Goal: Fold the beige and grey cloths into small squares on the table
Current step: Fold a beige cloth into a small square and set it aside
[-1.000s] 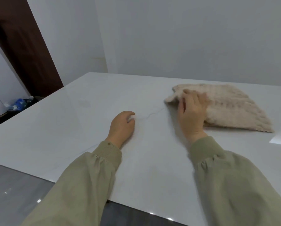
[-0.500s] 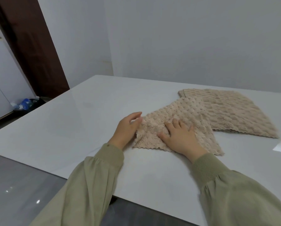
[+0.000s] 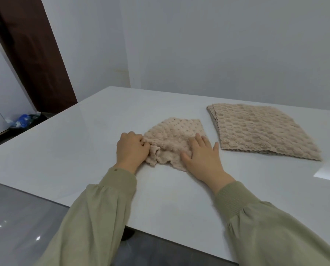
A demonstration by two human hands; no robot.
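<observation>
One beige bobbled cloth (image 3: 174, 138) lies rumpled on the white table (image 3: 83, 143) in front of me. My left hand (image 3: 131, 149) grips its bunched left edge with curled fingers. My right hand (image 3: 202, 157) lies flat on the cloth's right part, fingers straight and spread. A stack of beige cloths (image 3: 256, 131) sits flat to the right, apart from both hands. No grey cloth is in view.
The table's near edge runs across the lower frame, with grey floor (image 3: 16, 217) below it. A dark brown door (image 3: 32, 52) stands at the left, with blue bottles (image 3: 20, 120) on the floor beside it. A white wall is behind the table.
The single cloth has been drawn off the stack toward me. My left hand has closed on its left edge and bunched it; my right hand has shifted to press its right part.
</observation>
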